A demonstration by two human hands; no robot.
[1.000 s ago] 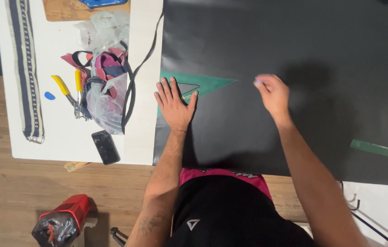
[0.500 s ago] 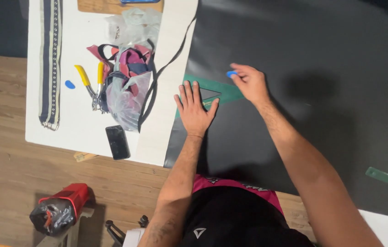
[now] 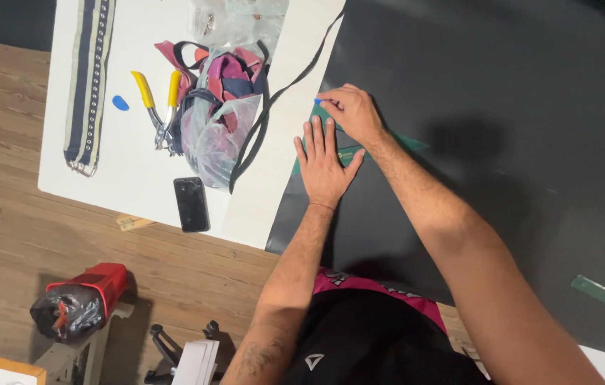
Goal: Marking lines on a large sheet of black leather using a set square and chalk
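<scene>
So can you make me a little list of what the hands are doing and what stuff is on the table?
left hand: flat, pressing the green triangular ruler
right hand: pinching a small blue chalk piece at the ruler's edge
surface: large black sheet
white table: yellow-handled pliers, clear plastic bag of straps, black phone, striped studded belt

A single head-worn camera looks almost straight down from above the person's chest, close enough that both forearms run up from the bottom edge to the left hand (image 3: 324, 167) and right hand (image 3: 351, 113) near the frame's centre. The view takes in a white table (image 3: 131, 185) at upper left, a black sheet (image 3: 502, 107) filling the right, and wooden floor (image 3: 3, 235) along the left and bottom.
</scene>
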